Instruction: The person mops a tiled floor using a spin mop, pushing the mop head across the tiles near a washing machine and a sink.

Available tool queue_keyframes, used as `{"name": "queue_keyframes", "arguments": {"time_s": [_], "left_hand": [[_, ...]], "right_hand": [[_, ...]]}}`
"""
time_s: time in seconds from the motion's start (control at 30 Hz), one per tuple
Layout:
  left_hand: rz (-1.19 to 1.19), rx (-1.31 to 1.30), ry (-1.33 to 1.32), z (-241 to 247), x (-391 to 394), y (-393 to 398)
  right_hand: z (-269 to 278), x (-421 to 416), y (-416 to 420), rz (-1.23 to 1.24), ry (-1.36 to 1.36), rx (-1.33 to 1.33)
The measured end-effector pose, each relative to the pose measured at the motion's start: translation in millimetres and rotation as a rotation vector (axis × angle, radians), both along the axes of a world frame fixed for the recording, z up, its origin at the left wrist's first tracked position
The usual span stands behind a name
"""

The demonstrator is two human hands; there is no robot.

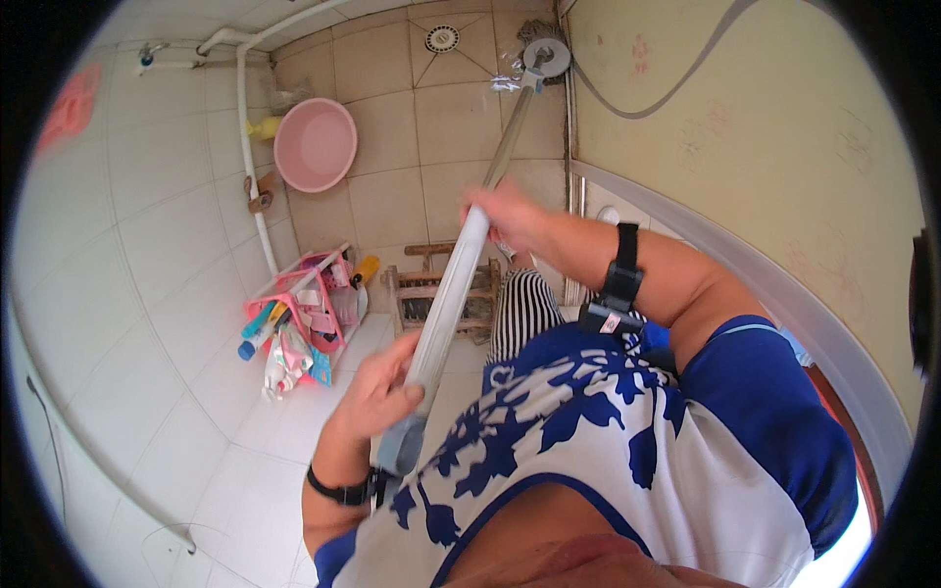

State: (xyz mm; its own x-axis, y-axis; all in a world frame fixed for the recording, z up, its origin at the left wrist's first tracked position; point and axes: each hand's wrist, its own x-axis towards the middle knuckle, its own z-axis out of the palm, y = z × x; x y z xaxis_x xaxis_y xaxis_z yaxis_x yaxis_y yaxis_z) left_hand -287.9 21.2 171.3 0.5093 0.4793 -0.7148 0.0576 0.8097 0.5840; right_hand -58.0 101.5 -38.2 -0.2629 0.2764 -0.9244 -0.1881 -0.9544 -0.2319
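Note:
A spin mop with a long pole (450,309) slants from near my waist to the far right corner of the tiled floor. My left hand (382,386) is closed around the upper part of the pole, just above its grey end cap (403,443). Lower down, my right hand (507,209) grips the same pole, slightly blurred. The round mop head (546,59) rests on the floor, with grey strands (540,31) showing around its disc. Wet glints lie on the tiles beside it.
A pink basin (316,145) stands by the left wall near a white pipe (246,147). A pink rack (316,305) holds several bottles and packets. A wooden stool (412,294) is below the pole. A floor drain (442,38) lies far ahead; a yellowish panel (735,110) borders the right.

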Motion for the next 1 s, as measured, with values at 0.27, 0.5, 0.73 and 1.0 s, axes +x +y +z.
{"name": "queue_keyframes", "arguments": {"time_s": [0.27,0.5,0.73,1.0], "left_hand": [[0.043,0.241,-0.248,-20.9,52.7,56.5],[-0.196,0.576,0.065,-112.9,104.6,44.5],[-0.425,0.828,0.224,-151.1,132.6,39.2],[-0.536,0.620,0.281,-171.5,117.4,17.2]], "right_hand": [[58.0,131.1,110.5,-0.306,0.090,0.090],[208.9,153.0,1.5,-0.178,-0.141,0.032],[251.3,235.6,-113.1,0.464,-0.561,0.103],[181.6,223.1,-65.5,0.158,-0.270,0.107]]}}
